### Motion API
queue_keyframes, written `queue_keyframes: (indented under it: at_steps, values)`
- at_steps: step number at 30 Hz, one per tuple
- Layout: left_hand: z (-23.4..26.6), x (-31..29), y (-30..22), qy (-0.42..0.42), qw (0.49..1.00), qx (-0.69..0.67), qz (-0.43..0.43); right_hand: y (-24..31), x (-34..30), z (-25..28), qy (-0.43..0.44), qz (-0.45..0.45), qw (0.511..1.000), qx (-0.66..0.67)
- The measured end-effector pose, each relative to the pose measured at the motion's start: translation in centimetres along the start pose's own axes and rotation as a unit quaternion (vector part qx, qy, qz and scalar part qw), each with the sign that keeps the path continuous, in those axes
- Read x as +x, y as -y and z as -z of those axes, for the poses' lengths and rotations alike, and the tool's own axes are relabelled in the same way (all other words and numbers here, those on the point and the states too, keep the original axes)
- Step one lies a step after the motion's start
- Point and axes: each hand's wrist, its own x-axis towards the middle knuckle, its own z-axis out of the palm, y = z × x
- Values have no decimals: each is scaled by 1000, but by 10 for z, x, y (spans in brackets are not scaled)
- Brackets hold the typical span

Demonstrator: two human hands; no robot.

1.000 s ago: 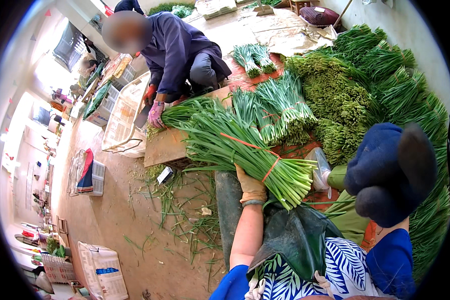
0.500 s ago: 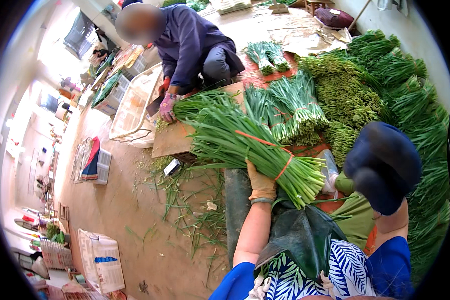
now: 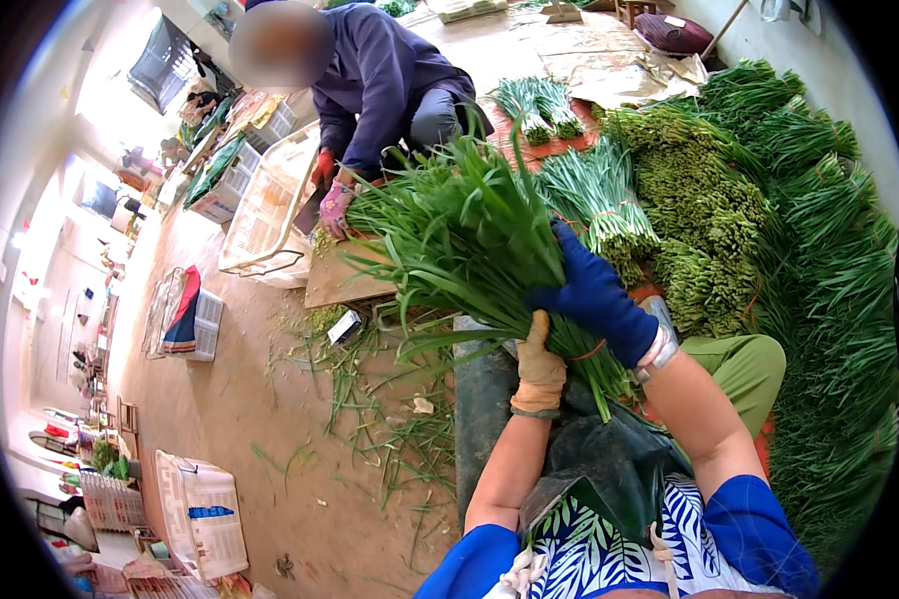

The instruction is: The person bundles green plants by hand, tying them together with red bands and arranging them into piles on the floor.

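Observation:
A thick bunch of garlic chives (image 3: 469,230), long flat green leaves with pale cut stems, is held across my lap. My left hand (image 3: 539,361), in a tan glove, supports it from below with the thumb up along its side. From the right, my right hand (image 3: 604,298), in a dark blue glove, grips its upper side. The leaf tips fan out away from me, and the stem ends point toward my right knee. A red band (image 3: 589,351) shows round the stems, partly hidden by my right hand.
Tied leafy bundles (image 3: 597,200) lie beyond my hands. Stacked greens (image 3: 689,200) line the right wall. A co-worker's gloved hand (image 3: 336,208) presses greens on a wooden board (image 3: 345,272), near a dark blade. White crates (image 3: 202,514) and leaf scraps (image 3: 385,419) are on the floor at left.
My right hand has come down from the right onto the bunch. The bunch has turned, its leaf tips rising, and the loose red strip over the leaves no longer shows.

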Motion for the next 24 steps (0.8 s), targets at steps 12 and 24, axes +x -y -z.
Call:
queue_keyframes:
  at_steps: [12,24]
  values:
    - [-6,4,-8,-3,994,-25,106,-47,-2,12,46,-45,948,310]
    - [10,13,10,-34,988,-69,135,-9,1,107,-131,42,960,244]
